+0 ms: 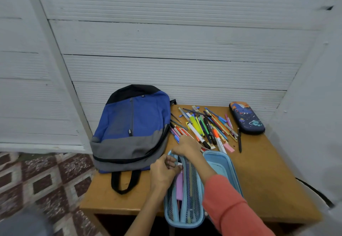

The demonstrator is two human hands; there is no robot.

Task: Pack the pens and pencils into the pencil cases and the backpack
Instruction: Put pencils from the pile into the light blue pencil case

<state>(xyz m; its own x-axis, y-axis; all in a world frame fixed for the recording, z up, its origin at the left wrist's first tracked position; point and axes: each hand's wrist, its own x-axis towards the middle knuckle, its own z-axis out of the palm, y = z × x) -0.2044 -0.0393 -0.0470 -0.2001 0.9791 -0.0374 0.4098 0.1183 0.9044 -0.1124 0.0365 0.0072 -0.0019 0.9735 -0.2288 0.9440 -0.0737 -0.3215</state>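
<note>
Your left hand (163,172) pinches the mesh flap of the open blue pencil case (222,163) at the table (268,171) front; your right hand (187,145) curls over its far rim. Pens (203,126) lie btwn backpack (133,124) (tag too small to read) & dark pencil case (247,118).

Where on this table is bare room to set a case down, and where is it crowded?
Bare: the right front of the table, between the open blue case, the dark printed case and the edge; a patch at the front left, below the backpack. Crowded: the pen pile between backpack and dark case.
</note>
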